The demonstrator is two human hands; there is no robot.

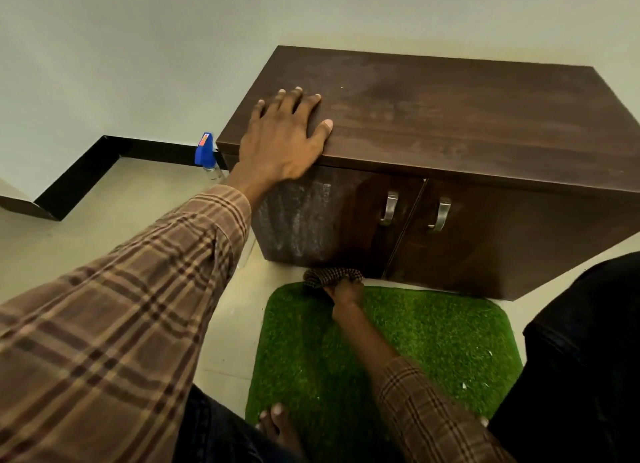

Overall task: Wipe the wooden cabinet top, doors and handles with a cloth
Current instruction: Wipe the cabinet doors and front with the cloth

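Two hands share the work: the left hand lies flat on the cabinet top's front-left corner for support, while the right hand grips the cloth at the left door's bottom edge.

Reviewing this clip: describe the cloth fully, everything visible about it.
The cloth is a small dark brown checked fabric, bunched into a wad. The right hand grips it from below and holds it at the bottom edge of the cabinet's left door, just above the green turf mat. Whether it is damp cannot be told.
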